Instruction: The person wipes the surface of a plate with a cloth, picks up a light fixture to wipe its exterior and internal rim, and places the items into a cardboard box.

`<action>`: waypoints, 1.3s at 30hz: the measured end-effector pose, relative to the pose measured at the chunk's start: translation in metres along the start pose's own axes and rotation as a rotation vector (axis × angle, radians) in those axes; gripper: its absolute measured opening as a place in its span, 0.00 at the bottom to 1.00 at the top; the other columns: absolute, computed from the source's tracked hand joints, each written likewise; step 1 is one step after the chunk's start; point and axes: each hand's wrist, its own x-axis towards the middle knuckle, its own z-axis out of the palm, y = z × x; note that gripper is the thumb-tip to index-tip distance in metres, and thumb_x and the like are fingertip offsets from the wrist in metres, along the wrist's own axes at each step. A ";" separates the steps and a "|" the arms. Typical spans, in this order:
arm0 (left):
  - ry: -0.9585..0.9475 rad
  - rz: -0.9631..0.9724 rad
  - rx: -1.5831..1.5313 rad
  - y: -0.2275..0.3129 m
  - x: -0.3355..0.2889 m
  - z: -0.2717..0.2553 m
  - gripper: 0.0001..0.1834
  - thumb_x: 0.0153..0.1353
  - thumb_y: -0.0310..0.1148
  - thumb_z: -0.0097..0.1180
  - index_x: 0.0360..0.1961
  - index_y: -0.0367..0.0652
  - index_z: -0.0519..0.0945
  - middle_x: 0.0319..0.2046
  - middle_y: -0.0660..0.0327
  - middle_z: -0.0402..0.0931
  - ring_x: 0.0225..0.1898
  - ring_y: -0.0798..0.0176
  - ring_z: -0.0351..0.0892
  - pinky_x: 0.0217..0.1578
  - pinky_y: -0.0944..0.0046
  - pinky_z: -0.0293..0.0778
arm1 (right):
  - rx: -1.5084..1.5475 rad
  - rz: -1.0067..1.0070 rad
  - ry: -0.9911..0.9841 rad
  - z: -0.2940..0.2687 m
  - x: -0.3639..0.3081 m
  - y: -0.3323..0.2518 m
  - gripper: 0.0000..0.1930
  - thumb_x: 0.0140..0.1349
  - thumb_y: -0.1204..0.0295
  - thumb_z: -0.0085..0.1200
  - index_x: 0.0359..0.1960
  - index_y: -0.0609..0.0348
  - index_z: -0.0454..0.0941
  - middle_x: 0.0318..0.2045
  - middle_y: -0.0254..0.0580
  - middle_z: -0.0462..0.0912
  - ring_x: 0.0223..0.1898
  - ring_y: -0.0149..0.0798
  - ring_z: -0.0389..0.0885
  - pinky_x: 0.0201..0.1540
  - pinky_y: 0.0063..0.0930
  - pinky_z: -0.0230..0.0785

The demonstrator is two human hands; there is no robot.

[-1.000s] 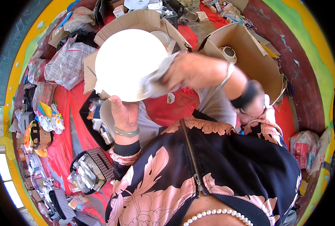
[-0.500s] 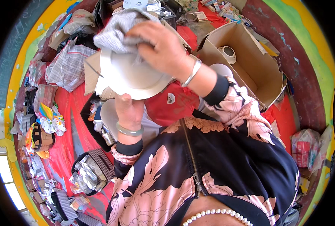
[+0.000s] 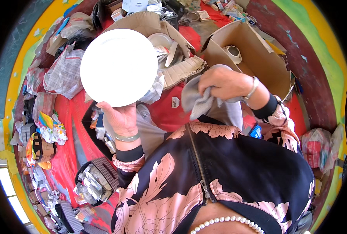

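My left hand (image 3: 120, 121) grips the lower rim of a round white disc (image 3: 119, 68), shaped like a shallow plate. Its face is so bright that no detail shows on it. To the right, apart from the disc, my right hand (image 3: 224, 84) is closed around a crumpled grey cloth (image 3: 200, 99), which hangs below the fingers. Behind the disc stands an open cardboard box (image 3: 183, 72) with a white bowl-like piece (image 3: 159, 40) and other small things inside; the disc hides part of it.
An open cardboard box (image 3: 265, 64) at the right holds a white ring-shaped piece (image 3: 234, 54). Checked bags (image 3: 66, 72) and a bin of white items (image 3: 91, 185) lie at the left on red sheeting (image 3: 74, 136). A dark box (image 3: 89, 117) stands beside my left wrist.
My right hand has drawn the cloth off the disc, down and to the right. The disc has turned, and its bright face now shows. My left hand keeps its hold.
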 end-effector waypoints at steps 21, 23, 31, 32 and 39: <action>-0.082 -0.324 -0.054 -0.071 0.032 0.070 0.50 0.49 0.72 0.45 0.66 0.50 0.55 0.63 0.62 0.58 0.63 0.55 0.56 0.62 0.50 0.54 | 0.694 0.153 0.582 0.037 0.062 0.027 0.21 0.57 0.79 0.45 0.55 0.61 0.70 0.46 0.48 0.78 0.47 0.36 0.75 0.49 0.30 0.67; -0.036 -0.344 -0.080 -0.076 0.038 0.069 0.50 0.48 0.71 0.49 0.65 0.50 0.56 0.63 0.63 0.59 0.63 0.55 0.58 0.62 0.50 0.54 | 0.927 0.317 0.459 0.016 0.041 0.038 0.27 0.54 0.78 0.45 0.59 0.60 0.67 0.47 0.41 0.78 0.47 0.29 0.73 0.45 0.27 0.68; -0.139 -0.332 0.203 -0.103 0.050 0.081 0.51 0.46 0.67 0.57 0.64 0.48 0.57 0.62 0.62 0.61 0.62 0.55 0.60 0.61 0.51 0.58 | 1.050 0.155 0.774 -0.017 -0.005 0.048 0.23 0.65 0.64 0.49 0.56 0.69 0.66 0.47 0.39 0.76 0.48 0.30 0.71 0.51 0.24 0.65; -0.158 -0.323 0.242 -0.107 0.052 0.086 0.51 0.46 0.67 0.57 0.64 0.47 0.57 0.61 0.61 0.61 0.61 0.55 0.60 0.61 0.51 0.58 | 1.116 0.294 0.742 -0.029 -0.012 0.037 0.22 0.65 0.64 0.50 0.55 0.68 0.67 0.45 0.40 0.77 0.47 0.30 0.72 0.50 0.25 0.65; -0.384 -0.405 0.262 -0.146 0.082 0.125 0.49 0.49 0.61 0.59 0.65 0.44 0.56 0.62 0.60 0.59 0.62 0.56 0.60 0.62 0.52 0.56 | 1.017 0.370 1.004 -0.042 -0.041 0.089 0.20 0.60 0.66 0.54 0.49 0.67 0.71 0.34 0.40 0.80 0.30 0.30 0.79 0.28 0.23 0.74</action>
